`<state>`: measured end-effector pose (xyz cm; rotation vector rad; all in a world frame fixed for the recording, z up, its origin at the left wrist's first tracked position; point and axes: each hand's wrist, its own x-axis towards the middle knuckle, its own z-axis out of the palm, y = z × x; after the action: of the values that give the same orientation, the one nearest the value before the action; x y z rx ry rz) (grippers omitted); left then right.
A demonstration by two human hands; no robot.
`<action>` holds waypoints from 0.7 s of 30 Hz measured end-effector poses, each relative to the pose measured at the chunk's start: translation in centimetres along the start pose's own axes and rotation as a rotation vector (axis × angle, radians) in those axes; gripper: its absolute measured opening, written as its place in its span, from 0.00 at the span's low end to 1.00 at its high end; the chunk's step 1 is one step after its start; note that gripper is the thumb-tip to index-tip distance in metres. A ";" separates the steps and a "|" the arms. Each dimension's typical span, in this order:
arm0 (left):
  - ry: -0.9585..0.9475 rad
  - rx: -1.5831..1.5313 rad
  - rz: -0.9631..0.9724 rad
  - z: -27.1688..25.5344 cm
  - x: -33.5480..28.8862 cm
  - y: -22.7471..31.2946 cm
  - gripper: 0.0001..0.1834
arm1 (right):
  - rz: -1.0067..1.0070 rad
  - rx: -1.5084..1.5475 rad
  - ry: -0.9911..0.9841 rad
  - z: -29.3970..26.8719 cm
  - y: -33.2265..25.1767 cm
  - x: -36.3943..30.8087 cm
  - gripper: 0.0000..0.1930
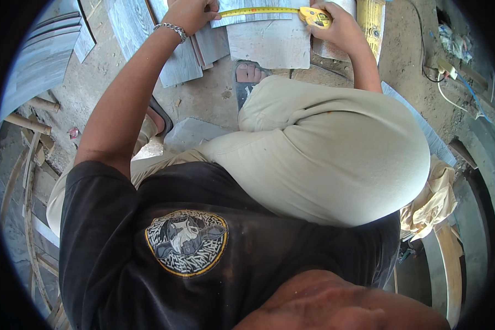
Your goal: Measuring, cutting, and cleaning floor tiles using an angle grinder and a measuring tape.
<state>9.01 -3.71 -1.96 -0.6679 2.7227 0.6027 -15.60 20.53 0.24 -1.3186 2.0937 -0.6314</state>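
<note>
A yellow tape measure (pixel 319 17) sits in my right hand (pixel 340 28), whose fingers are wrapped round its case. Its yellow blade (pixel 258 10) runs out to the left, lying across a grey wood-look plank (pixel 250 18) at the top of the view. My left hand (pixel 190 16), with a chain bracelet at the wrist, pinches the blade's free end by the plank's left side. The very tip of the blade is hidden by the fingers. Below the plank lies a pale, dusty board (pixel 269 45).
More grey planks (pixel 179 66) lie near my left forearm, and a stack (pixel 44 60) stands at the far left. A yellow spirit-level-like bar (pixel 372 27) lies right of my right hand. A power strip (pixel 447 69) with cables and a crumpled cloth (pixel 432 198) are at the right.
</note>
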 end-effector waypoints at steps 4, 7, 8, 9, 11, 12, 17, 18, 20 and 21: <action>-0.042 0.029 -0.045 -0.5 0.0 0.5 0.08 | 0.031 -0.175 0.110 -0.5 1.0 -0.6 0.18; -0.048 0.050 -0.060 -0.7 -0.1 0.8 0.08 | 0.070 -0.212 0.082 -0.7 1.5 -0.6 0.19; -0.047 0.049 -0.057 -0.7 -0.1 0.9 0.08 | 0.071 -0.213 0.084 -0.7 1.6 -0.6 0.19; -0.021 0.042 -0.054 -0.6 -0.2 0.9 0.08 | 0.039 -0.228 0.087 -0.7 1.7 -0.6 0.20; 0.003 0.038 -0.049 -0.4 -0.2 0.9 0.09 | 0.007 -0.241 0.093 -0.7 1.8 -0.7 0.20; -0.003 0.042 -0.046 -0.3 -0.2 0.9 0.08 | 0.024 -0.239 0.077 -0.7 1.8 -0.7 0.20; -0.028 0.053 -0.040 0.1 0.4 0.9 0.06 | 0.073 -0.270 0.065 -0.7 1.5 -1.2 0.20; -0.047 0.045 -0.044 0.0 0.5 0.9 0.05 | 0.086 -0.258 0.076 -0.7 1.4 -1.3 0.20; -0.060 0.040 -0.041 -0.6 0.8 0.9 0.04 | 0.100 -0.250 0.096 -0.8 1.2 -1.1 0.20; -0.018 0.050 -0.068 -1.0 1.1 0.7 0.03 | 0.061 -0.247 0.124 -0.9 1.1 -0.7 0.20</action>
<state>7.56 -4.01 -1.27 -0.7354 2.6766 0.5205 -16.70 21.67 0.25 -1.3707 2.3643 -0.4493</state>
